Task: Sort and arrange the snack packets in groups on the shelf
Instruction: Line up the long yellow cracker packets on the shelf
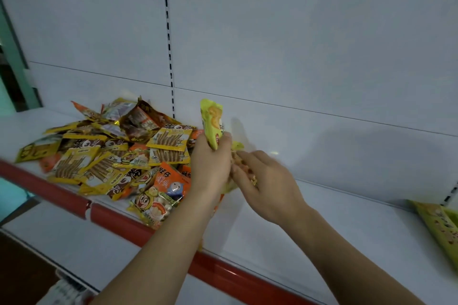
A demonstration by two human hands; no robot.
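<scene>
Left hand (210, 163) grips yellow-green snack packet (212, 126) upright above white shelf (347, 218), orange print showing. Right hand (267, 181) fingers curled on blurred packets. Mixed packet pile (111, 156) lies left.

The orange packet (171, 181) reads "旺仔"; other packets' print is too blurred.

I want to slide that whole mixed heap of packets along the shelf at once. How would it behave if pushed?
The heap of packets would probably spread rather than move as one: the packets lie loose and overlapping. Their glossy film looks slippery, so top ones may slide off. Some overhang the shelf's red edge and might drop.
</scene>
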